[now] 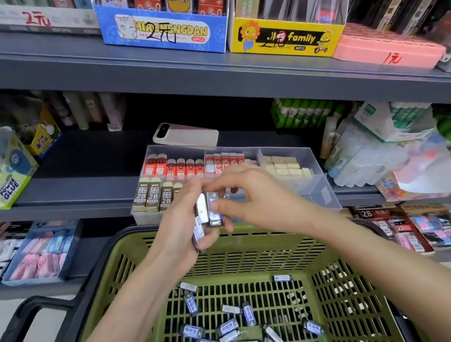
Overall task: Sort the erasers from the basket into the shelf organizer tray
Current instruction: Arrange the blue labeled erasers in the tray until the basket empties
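Over the green basket [242, 236], my left hand [179, 228] grips several blue-sleeved erasers [202, 209] as a supply. My right hand [252, 196] pinches one, probably for the organizer tray [318, 189].

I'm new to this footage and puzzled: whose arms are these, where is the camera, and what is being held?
No machine here: a person wears a camera on the head, so the single picture looks down along their own arms. The left hand grips a small stack of blue-labelled erasers; the right hand pinches one of them. Below is a green basket with more loose erasers. Behind the hands, a clear organizer tray sits on the shelf, partly filled.
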`<state>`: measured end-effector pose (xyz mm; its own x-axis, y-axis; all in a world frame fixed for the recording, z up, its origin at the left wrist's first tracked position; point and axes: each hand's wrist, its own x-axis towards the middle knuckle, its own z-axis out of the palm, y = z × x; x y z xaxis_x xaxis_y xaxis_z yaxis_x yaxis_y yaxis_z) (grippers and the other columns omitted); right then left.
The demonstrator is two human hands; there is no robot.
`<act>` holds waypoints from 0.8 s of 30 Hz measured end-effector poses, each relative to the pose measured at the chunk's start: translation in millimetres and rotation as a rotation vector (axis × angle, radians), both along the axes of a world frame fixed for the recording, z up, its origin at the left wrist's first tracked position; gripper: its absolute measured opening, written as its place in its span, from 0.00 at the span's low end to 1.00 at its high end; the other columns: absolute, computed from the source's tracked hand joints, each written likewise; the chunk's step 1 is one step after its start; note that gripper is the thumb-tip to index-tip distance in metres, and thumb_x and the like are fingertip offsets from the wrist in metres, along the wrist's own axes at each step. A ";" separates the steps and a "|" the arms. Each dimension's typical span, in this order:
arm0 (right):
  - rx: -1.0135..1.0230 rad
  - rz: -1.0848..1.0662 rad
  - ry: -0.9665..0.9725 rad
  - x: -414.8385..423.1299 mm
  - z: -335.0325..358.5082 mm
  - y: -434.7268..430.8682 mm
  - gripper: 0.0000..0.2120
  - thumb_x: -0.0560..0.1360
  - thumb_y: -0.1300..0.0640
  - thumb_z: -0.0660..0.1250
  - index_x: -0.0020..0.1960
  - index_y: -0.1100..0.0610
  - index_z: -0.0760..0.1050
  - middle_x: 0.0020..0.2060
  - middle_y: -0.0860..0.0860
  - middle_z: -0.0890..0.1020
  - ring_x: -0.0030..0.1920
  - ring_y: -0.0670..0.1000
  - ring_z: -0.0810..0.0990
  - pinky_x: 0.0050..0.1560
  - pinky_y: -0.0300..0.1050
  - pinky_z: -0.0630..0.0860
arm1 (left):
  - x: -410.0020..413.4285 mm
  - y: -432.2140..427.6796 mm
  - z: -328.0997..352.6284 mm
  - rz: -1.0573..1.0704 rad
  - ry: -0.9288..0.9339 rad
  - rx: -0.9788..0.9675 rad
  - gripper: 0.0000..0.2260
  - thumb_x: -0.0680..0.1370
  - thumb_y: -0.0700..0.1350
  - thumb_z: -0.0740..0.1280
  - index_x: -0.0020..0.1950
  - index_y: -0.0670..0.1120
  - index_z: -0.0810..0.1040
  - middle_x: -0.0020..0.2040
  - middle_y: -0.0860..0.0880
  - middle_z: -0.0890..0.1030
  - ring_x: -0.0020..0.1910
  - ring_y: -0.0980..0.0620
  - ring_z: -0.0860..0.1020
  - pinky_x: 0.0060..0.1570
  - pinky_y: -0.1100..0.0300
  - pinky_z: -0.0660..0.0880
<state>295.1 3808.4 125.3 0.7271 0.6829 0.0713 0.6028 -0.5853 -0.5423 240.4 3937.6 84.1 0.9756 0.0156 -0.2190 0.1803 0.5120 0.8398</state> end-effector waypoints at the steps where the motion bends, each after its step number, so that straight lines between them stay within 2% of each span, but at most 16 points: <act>1: 0.013 0.011 0.032 1.0 2.5 -0.9 0.09 0.74 0.53 0.69 0.53 0.51 0.80 0.45 0.49 0.81 0.49 0.45 0.74 0.56 0.42 0.68 | 1.8 -0.5 0.2 -0.001 0.008 0.013 0.20 0.80 0.54 0.53 0.58 0.40 0.72 0.33 0.43 0.78 0.24 0.48 0.76 0.14 0.68 0.58; 3: 0.113 0.022 0.169 4.9 9.4 -6.1 0.04 0.71 0.57 0.72 0.46 0.54 0.79 0.41 0.49 0.82 0.41 0.36 0.73 0.48 0.31 0.67 | 4.5 0.6 0.5 -0.001 0.033 0.030 0.19 0.81 0.53 0.51 0.55 0.40 0.73 0.34 0.42 0.80 0.25 0.47 0.78 0.14 0.68 0.57; 4: 0.198 -0.009 0.254 9.3 12.0 -10.6 0.04 0.70 0.60 0.73 0.43 0.54 0.78 0.38 0.48 0.81 0.37 0.36 0.73 0.43 0.28 0.67 | 5.4 2.3 0.7 0.005 0.048 0.038 0.19 0.82 0.53 0.51 0.53 0.41 0.73 0.35 0.41 0.81 0.25 0.47 0.79 0.13 0.68 0.57; 6: 0.375 -0.133 0.369 23.4 13.6 -22.3 0.07 0.69 0.64 0.73 0.43 0.55 0.78 0.33 0.47 0.79 0.33 0.39 0.75 0.39 0.29 0.70 | 6.6 7.1 0.5 0.032 0.060 0.061 0.18 0.82 0.53 0.52 0.51 0.40 0.72 0.36 0.39 0.82 0.24 0.47 0.78 0.14 0.68 0.57; 7: 0.397 -0.204 0.371 30.8 11.8 -27.7 0.07 0.69 0.64 0.73 0.43 0.54 0.79 0.31 0.46 0.79 0.32 0.40 0.75 0.38 0.30 0.71 | 6.7 9.3 -0.1 0.050 0.057 0.070 0.18 0.82 0.53 0.52 0.50 0.39 0.72 0.35 0.39 0.82 0.23 0.48 0.77 0.14 0.68 0.57; 10: 0.152 -0.352 0.190 48.7 -5.7 -37.8 0.05 0.67 0.59 0.75 0.39 0.53 0.80 0.30 0.44 0.79 0.33 0.41 0.75 0.40 0.37 0.71 | 4.6 14.1 -3.3 0.087 0.048 0.065 0.17 0.82 0.52 0.55 0.49 0.39 0.73 0.32 0.41 0.78 0.21 0.49 0.73 0.15 0.69 0.58; 12: -0.030 -0.354 0.080 52.6 -21.1 -38.5 0.05 0.65 0.54 0.76 0.36 0.50 0.80 0.33 0.44 0.82 0.37 0.44 0.78 0.47 0.42 0.72 | 3.2 14.8 -4.9 0.084 0.033 0.057 0.16 0.81 0.52 0.56 0.49 0.39 0.73 0.31 0.42 0.77 0.21 0.49 0.72 0.15 0.69 0.58; 13: -0.092 -0.341 0.019 52.6 -28.2 -37.0 0.05 0.65 0.52 0.76 0.35 0.49 0.80 0.33 0.45 0.83 0.38 0.45 0.79 0.47 0.42 0.70 | 2.6 14.8 -5.2 0.081 0.026 0.054 0.16 0.80 0.52 0.56 0.49 0.39 0.73 0.32 0.42 0.77 0.22 0.49 0.72 0.15 0.69 0.58; 16: -0.229 -0.322 -0.176 50.6 -40.3 -29.2 0.09 0.65 0.44 0.75 0.34 0.49 0.82 0.31 0.43 0.82 0.37 0.45 0.75 0.41 0.40 0.60 | 2.2 15.3 -5.7 0.079 0.016 0.051 0.17 0.78 0.53 0.58 0.48 0.39 0.73 0.32 0.42 0.76 0.22 0.49 0.72 0.15 0.69 0.58; 18: -0.288 -0.329 -0.237 50.8 -42.9 -25.3 0.12 0.65 0.40 0.73 0.36 0.48 0.82 0.31 0.43 0.82 0.36 0.44 0.74 0.38 0.40 0.60 | 2.6 16.4 -6.8 0.080 0.017 0.047 0.16 0.79 0.53 0.57 0.48 0.39 0.73 0.32 0.42 0.76 0.22 0.49 0.72 0.16 0.69 0.58; 21: -0.275 -0.358 -0.249 51.1 -43.6 -21.4 0.12 0.68 0.40 0.71 0.36 0.48 0.83 0.27 0.42 0.77 0.33 0.44 0.73 0.29 0.36 0.59 | 3.4 18.1 -8.7 0.075 0.027 0.021 0.16 0.80 0.52 0.56 0.47 0.40 0.73 0.31 0.42 0.76 0.22 0.50 0.72 0.16 0.70 0.58; 22: -0.280 -0.358 -0.269 50.6 -43.9 -20.7 0.12 0.68 0.40 0.70 0.37 0.48 0.83 0.26 0.42 0.74 0.33 0.45 0.73 0.29 0.37 0.59 | 3.7 18.4 -9.0 0.068 0.029 0.005 0.16 0.80 0.52 0.56 0.47 0.40 0.73 0.31 0.42 0.76 0.21 0.50 0.72 0.16 0.70 0.58; 24: -0.335 -0.329 -0.304 48.7 -45.5 -20.4 0.13 0.69 0.39 0.69 0.37 0.48 0.83 0.25 0.42 0.71 0.37 0.47 0.73 0.37 0.40 0.60 | 4.0 18.1 -9.3 0.055 0.030 -0.036 0.17 0.80 0.53 0.57 0.47 0.40 0.74 0.31 0.42 0.76 0.21 0.51 0.71 0.16 0.70 0.58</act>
<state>343.8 3788.0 79.9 0.8863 0.4447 0.1291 0.4595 -0.8794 -0.1248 244.3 3955.7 74.7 0.9665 0.0610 -0.2492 0.1754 0.5518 0.8153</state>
